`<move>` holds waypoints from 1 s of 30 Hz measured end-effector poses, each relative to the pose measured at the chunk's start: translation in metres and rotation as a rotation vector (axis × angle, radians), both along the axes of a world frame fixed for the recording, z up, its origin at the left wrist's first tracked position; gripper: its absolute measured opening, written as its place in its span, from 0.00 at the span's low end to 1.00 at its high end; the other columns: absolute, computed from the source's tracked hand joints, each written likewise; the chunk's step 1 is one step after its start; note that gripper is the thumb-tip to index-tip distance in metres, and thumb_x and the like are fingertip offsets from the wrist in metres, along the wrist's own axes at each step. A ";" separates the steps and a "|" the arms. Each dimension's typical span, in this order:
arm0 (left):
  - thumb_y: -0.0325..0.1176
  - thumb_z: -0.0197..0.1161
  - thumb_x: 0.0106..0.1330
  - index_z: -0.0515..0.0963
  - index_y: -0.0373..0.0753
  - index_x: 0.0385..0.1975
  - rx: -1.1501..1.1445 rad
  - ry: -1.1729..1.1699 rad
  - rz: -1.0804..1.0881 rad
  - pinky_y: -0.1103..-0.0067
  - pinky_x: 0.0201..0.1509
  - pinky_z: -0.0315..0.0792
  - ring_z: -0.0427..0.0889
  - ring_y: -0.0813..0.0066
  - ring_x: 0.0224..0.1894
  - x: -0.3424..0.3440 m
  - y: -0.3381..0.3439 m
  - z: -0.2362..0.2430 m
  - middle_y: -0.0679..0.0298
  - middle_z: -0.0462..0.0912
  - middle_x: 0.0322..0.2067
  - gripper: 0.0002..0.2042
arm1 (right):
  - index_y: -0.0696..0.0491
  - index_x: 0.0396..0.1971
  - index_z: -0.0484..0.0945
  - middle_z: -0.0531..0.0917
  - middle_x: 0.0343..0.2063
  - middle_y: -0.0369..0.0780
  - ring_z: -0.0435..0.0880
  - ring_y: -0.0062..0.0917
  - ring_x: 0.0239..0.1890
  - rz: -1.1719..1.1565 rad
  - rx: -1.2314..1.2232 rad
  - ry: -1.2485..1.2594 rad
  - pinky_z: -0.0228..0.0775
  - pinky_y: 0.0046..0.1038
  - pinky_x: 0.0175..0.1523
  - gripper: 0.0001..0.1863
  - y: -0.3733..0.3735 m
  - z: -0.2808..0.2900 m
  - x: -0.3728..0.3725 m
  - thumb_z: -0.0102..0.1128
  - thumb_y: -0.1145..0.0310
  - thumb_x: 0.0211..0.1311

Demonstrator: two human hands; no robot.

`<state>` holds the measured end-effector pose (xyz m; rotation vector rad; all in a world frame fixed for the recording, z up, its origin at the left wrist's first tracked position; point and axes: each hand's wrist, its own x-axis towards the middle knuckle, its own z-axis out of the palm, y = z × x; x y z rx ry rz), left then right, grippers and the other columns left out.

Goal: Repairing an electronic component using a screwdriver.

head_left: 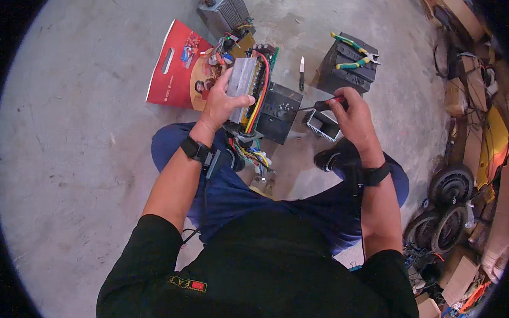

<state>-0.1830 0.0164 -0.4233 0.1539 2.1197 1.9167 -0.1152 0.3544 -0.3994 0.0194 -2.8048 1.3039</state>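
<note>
Head view looks down on a person seated on a concrete floor (84, 151). Their left hand (223, 103) is clamped around an opened controller unit (247, 85), a silver finned block with its circuit board and red, yellow and green wires laid bare, held up over the left knee. The right hand (353, 115) is closed on a red-handled screwdriver (324, 105), whose tip points left at a black housing (280, 112) standing just right of the unit. As far as can be judged, the unit is already out of its casing, while work on the black housing is unfinished; which screws remain I cannot tell.

To the far left lies a flat red carrier bag (176, 62) with a cut-out handle and a coloured picture. Farther off sits a black box (349, 63) with green-and-yellow pliers (353, 52) on top, and a small knife (302, 70) lies on the floor beside it. Brown cardboard boxes (459, 279) crowd the right edge.
</note>
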 end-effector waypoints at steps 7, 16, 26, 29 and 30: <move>0.33 0.78 0.49 0.64 0.29 0.70 -0.023 -0.002 -0.015 0.74 0.67 0.70 0.79 0.69 0.59 -0.002 -0.001 -0.002 0.57 0.79 0.59 0.46 | 0.59 0.45 0.78 0.82 0.34 0.43 0.81 0.28 0.35 0.008 0.012 0.044 0.74 0.30 0.42 0.13 -0.001 -0.007 -0.001 0.68 0.69 0.67; 0.33 0.79 0.48 0.64 0.29 0.70 -0.023 0.006 -0.001 0.74 0.67 0.69 0.79 0.69 0.59 0.001 0.001 0.000 0.57 0.79 0.59 0.46 | 0.59 0.45 0.78 0.83 0.35 0.43 0.83 0.29 0.37 0.024 0.025 0.053 0.75 0.30 0.44 0.12 -0.001 -0.008 0.000 0.67 0.69 0.68; 0.35 0.79 0.48 0.66 0.31 0.69 -0.031 0.031 0.002 0.75 0.66 0.70 0.80 0.70 0.58 0.000 0.002 -0.004 0.58 0.81 0.57 0.45 | 0.58 0.44 0.78 0.84 0.38 0.48 0.85 0.42 0.40 -0.022 -0.038 0.039 0.77 0.35 0.46 0.13 0.003 0.018 0.002 0.68 0.68 0.66; 0.34 0.78 0.49 0.67 0.31 0.69 -0.085 0.023 -0.002 0.75 0.66 0.70 0.80 0.70 0.58 -0.002 0.003 0.002 0.58 0.81 0.57 0.44 | 0.59 0.43 0.78 0.84 0.37 0.47 0.86 0.38 0.39 -0.034 -0.044 0.056 0.77 0.34 0.45 0.11 0.006 0.024 -0.001 0.66 0.69 0.67; 0.34 0.78 0.49 0.67 0.32 0.69 -0.061 0.002 -0.001 0.75 0.66 0.70 0.80 0.70 0.58 -0.001 0.002 0.000 0.58 0.81 0.57 0.43 | 0.59 0.44 0.78 0.85 0.37 0.46 0.86 0.34 0.40 -0.044 -0.101 0.037 0.76 0.32 0.45 0.11 0.006 0.026 0.000 0.66 0.69 0.68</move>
